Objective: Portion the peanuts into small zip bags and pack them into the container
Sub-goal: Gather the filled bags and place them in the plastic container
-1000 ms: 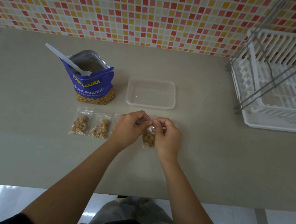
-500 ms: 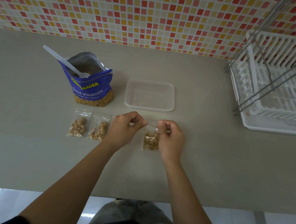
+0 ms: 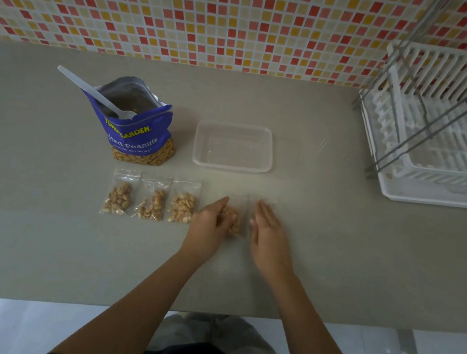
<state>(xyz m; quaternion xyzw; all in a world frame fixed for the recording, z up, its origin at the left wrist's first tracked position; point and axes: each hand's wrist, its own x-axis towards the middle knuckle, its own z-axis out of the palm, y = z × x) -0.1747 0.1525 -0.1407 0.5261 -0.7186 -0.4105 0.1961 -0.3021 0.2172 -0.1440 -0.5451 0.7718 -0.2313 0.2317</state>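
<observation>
Three small zip bags of peanuts lie in a row on the counter: the first (image 3: 120,197), the second (image 3: 152,203) and the third (image 3: 182,206). A fourth zip bag of peanuts (image 3: 235,221) lies flat to their right, between my hands. My left hand (image 3: 209,224) has straight fingers and touches that bag's left side. My right hand (image 3: 268,233) is flat and open just right of it, holding nothing. The empty clear plastic container (image 3: 267,163) sits behind the hands. The open blue peanut bag (image 3: 138,135) stands at the back left with a white plastic spoon (image 3: 93,92) in it.
A white dish rack (image 3: 441,153) with a metal frame fills the back right of the grey counter (image 3: 37,223). A tiled wall runs behind. The counter's front edge lies just below my forearms.
Both hands let go of the fourth bag's top edge and opened; the bag now lies flat between them. The left hand shifted right, uncovering the third bag.
</observation>
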